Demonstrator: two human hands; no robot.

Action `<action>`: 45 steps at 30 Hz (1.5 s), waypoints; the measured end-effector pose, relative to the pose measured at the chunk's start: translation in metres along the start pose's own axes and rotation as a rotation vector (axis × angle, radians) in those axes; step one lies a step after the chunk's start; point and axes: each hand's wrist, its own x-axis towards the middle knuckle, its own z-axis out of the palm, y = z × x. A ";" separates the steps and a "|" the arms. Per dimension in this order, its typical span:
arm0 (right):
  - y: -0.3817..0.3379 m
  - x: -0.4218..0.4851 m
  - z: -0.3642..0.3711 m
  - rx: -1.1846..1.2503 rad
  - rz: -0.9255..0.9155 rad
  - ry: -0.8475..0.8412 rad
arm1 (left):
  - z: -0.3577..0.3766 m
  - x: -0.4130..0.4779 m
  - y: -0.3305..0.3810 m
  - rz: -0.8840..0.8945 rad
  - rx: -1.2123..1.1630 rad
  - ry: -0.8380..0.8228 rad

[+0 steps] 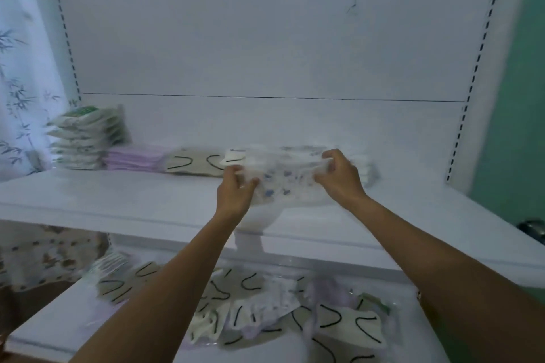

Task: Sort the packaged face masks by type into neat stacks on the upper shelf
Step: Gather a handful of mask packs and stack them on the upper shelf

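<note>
Hanging low over the upper shelf, a clear packet of blue-patterned masks is held at its two ends. Its left end is pinched by the curled fingers and thumb of the left hand, and its right end by those of the right hand. Whether the packet touches the shelf cannot be told through the blur. To its left a beige stack with black loops, a purple stack and a taller green-and-white stack are lined up side by side. A white stack is partly hidden behind the right hand. On the lower shelf a loose heap of mixed packets is spread.
</note>
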 end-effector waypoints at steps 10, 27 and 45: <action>0.034 0.006 0.006 0.072 -0.042 -0.064 | 0.021 0.006 -0.017 -0.021 0.202 -0.115; 0.071 0.057 -0.030 -0.001 -0.160 0.244 | 0.087 0.031 0.010 0.254 0.144 0.155; 0.129 0.119 -0.056 -0.270 -0.228 0.275 | 0.213 0.095 0.012 0.438 0.255 0.088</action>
